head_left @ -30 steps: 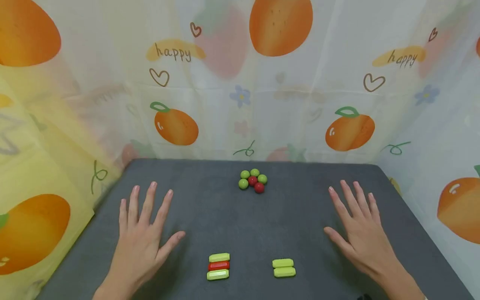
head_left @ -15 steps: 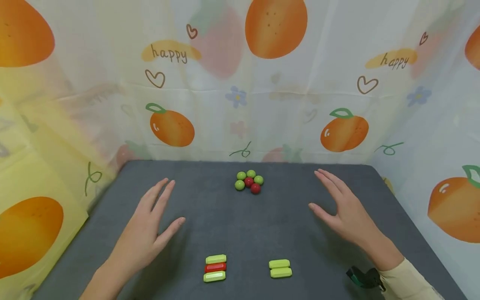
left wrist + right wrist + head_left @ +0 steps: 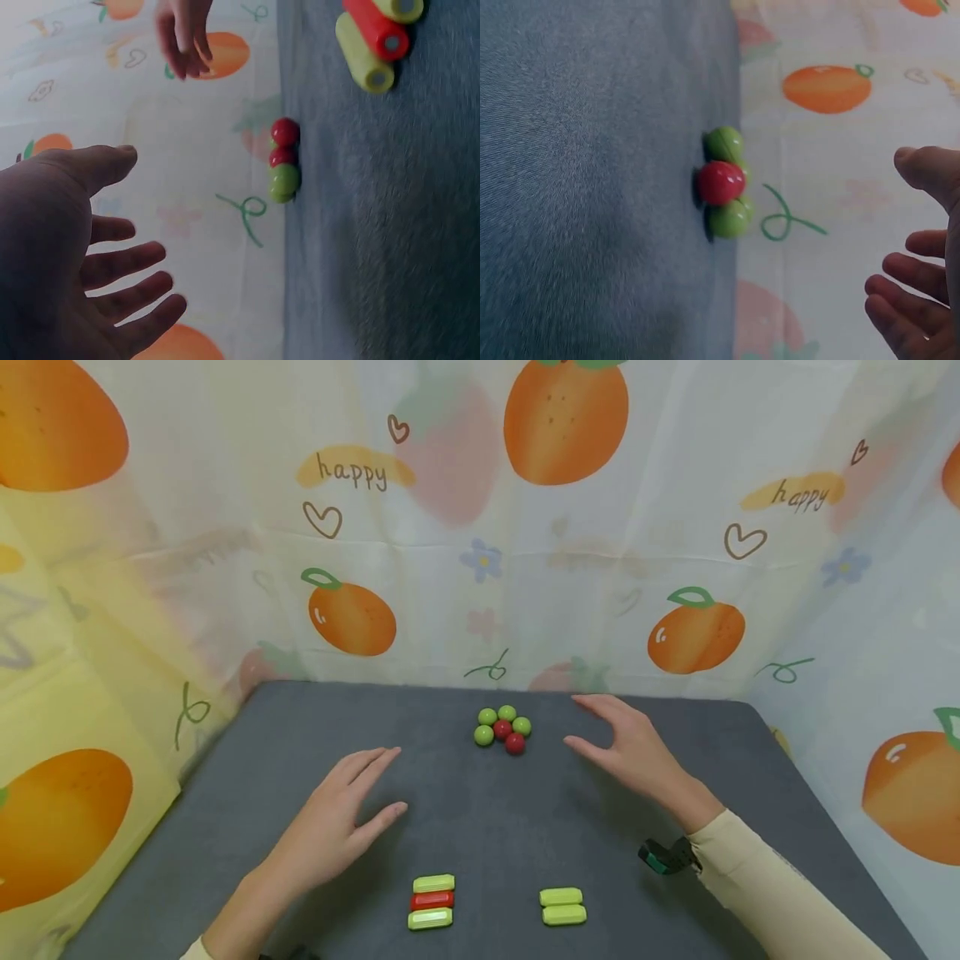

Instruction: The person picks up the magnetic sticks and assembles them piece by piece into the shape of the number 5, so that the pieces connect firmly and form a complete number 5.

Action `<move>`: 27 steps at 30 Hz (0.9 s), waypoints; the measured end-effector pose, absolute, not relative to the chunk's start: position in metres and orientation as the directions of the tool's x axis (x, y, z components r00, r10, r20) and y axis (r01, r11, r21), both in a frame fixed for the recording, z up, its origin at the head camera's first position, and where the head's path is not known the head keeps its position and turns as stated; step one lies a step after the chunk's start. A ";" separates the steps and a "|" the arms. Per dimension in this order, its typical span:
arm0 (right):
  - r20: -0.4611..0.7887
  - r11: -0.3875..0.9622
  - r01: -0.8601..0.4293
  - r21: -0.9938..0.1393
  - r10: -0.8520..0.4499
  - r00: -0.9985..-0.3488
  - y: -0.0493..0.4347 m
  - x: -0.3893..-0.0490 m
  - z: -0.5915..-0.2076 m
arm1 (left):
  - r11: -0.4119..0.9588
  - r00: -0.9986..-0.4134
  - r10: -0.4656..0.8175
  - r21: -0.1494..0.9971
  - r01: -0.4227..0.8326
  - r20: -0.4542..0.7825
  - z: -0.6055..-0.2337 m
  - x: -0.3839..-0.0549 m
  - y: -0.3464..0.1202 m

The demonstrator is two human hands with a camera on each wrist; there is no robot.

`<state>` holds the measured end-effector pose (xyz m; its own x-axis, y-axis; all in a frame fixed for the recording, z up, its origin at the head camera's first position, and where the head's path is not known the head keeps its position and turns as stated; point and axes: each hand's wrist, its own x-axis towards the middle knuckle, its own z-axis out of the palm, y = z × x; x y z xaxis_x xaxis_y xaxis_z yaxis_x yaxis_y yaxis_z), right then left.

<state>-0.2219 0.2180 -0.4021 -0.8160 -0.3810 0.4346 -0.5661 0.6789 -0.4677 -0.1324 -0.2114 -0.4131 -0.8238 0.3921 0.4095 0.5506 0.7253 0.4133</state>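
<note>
Several green balls (image 3: 483,736) and two red balls (image 3: 515,743) sit together in a cluster near the table's far edge. My right hand (image 3: 630,752) is just right of them, above the table, with thumb and fingers apart and nothing held. Farther forward and to the left, my left hand (image 3: 330,827) hovers with its fingers extended and thumb spread, also holding nothing. Near the front lies a row of short rods, two yellow-green rods (image 3: 431,919) around a red rod (image 3: 432,900). A pair of yellow-green rods (image 3: 564,914) lies to its right. In the left wrist view, rod ends (image 3: 379,78) show grey discs.
The dark grey table (image 3: 480,827) is backed by a fruit-printed cloth (image 3: 450,602), which also hangs along both sides. A dark strap device (image 3: 670,857) is at my right wrist, beside the cream sleeve (image 3: 765,885).
Both hands have turned from palms-down with spread fingers to a sideways pose and moved inward. The right hand has come close to the balls; the balls and rods stay in place.
</note>
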 end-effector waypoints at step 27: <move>0.228 0.736 -0.486 -0.472 -0.431 -0.873 0.151 -0.275 -0.450 | 0.526 -0.731 0.680 0.734 0.431 -0.059 -0.446 -0.137 -0.184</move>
<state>-0.2752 0.1506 -0.4496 -0.8732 -0.4310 0.2277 -0.4861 0.7355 -0.4719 -0.1372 -0.1844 -0.4464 -0.7305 0.6804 -0.0588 0.4306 0.5258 0.7336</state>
